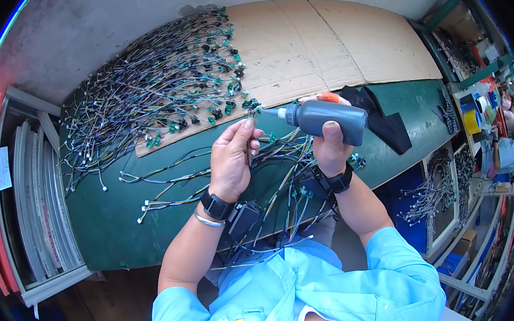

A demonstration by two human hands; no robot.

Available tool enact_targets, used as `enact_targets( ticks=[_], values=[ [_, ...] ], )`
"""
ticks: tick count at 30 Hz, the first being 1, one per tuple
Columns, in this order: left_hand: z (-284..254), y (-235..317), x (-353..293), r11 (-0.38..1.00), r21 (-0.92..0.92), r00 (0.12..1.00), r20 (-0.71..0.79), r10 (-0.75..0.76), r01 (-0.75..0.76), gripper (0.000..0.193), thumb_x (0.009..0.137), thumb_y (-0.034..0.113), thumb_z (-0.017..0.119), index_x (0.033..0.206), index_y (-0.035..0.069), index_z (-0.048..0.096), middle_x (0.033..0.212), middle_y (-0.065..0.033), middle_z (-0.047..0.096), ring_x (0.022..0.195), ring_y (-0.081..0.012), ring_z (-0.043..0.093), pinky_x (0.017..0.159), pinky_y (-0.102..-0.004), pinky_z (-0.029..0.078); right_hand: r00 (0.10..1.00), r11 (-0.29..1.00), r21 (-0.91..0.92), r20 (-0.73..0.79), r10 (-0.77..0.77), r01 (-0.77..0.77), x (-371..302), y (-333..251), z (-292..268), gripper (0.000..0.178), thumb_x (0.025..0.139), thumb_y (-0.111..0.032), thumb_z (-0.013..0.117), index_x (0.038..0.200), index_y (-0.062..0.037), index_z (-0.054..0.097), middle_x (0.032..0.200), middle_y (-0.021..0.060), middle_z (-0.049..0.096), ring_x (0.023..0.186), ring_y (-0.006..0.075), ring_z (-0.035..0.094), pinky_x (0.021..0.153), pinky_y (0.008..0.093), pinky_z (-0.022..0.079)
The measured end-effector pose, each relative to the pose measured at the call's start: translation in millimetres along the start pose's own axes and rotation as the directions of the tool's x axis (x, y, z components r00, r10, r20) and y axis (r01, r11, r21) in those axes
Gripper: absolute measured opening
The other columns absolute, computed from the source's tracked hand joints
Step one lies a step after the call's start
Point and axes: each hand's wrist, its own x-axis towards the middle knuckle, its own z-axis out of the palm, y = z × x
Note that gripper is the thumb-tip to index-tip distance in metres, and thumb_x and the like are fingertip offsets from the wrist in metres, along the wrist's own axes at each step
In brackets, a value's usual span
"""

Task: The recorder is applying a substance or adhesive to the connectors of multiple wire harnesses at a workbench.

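My left hand [231,158] is closed in a pinch, holding a wire harness just below its small green circuit board [252,105]. In my right hand [331,154] lies a dark grey squeeze bottle [333,122], tipped onto its side with the fingers wrapped round it. Its pale pointed nozzle [273,112] aims left at the small board, close to it; whether they touch I cannot tell. Beneath and between my hands, loose wire harnesses [282,173] with white plugs spread over the green tabletop [111,223] and hang towards my lap.
Many harnesses [160,77] lie in rows on a cardboard sheet [332,40] at the back. A black cloth [385,118] lies right of the bottle. A rack of grey panels [36,196] stands left; shelves [481,245] and more harnesses [431,189] are on the right.
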Motion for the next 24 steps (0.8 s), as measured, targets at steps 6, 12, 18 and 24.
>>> enact_targets(
  ticks=[6, 12, 18, 24],
  values=[
    [-0.7, 2.1, 0.5, 0.999, -0.039, 1.0, 0.005, -0.005, 0.005, 0.017, 0.086, 0.018, 0.062, 0.095, 0.004, 0.059, 0.076, -0.0034, 0.062, 0.059, -0.0056, 0.053, 0.053, -0.0158, 0.044, 1.0, 1.0, 0.001, 0.02, 0.019, -0.019, 0.2, -1.3, -1.4, 0.056, 0.077, -0.035, 0.067, 0.113, 0.003, 0.047, 0.101, 0.0156, 0.056, 0.095, 0.0263, 0.056, 0.087, 0.0378, 0.044],
    [-3.3, 3.1, 1.2, 0.996, -0.079, 0.999, 0.012, -0.038, 0.039, 0.016, 0.087, 0.017, 0.061, 0.095, 0.004, 0.059, 0.075, -0.003, 0.062, 0.059, -0.0058, 0.054, 0.053, -0.0159, 0.044, 0.999, 1.0, -0.004, 0.025, 0.02, -0.02, -0.6, -1.4, -0.6, 0.056, 0.077, -0.034, 0.067, 0.113, 0.0036, 0.047, 0.101, 0.0161, 0.057, 0.095, 0.026, 0.056, 0.087, 0.0373, 0.044],
    [-3.2, 2.7, 1.8, 0.995, -0.082, 0.999, 0.018, -0.049, 0.05, 0.014, 0.087, 0.016, 0.059, 0.094, 0.004, 0.059, 0.075, -0.0028, 0.062, 0.059, -0.006, 0.054, 0.053, -0.016, 0.044, 0.999, 1.0, -0.012, 0.033, 0.023, -0.023, -0.2, 0.4, -2.6, 0.055, 0.078, -0.034, 0.066, 0.113, 0.0034, 0.047, 0.101, 0.0163, 0.057, 0.095, 0.0256, 0.057, 0.086, 0.0369, 0.045],
    [-2.5, 2.6, 1.9, 0.994, -0.087, 0.998, 0.024, -0.057, 0.059, 0.015, 0.088, 0.017, 0.058, 0.095, 0.004, 0.059, 0.075, -0.0024, 0.061, 0.059, -0.0062, 0.053, 0.053, -0.0164, 0.044, 0.998, 0.999, 0.051, 0.058, 0.013, -0.016, 1.7, 2.2, -3.9, 0.051, 0.079, -0.027, 0.068, 0.113, 0.0034, 0.047, 0.1, 0.0136, 0.059, 0.089, 0.0194, 0.058, 0.081, 0.0313, 0.047]
  ],
)
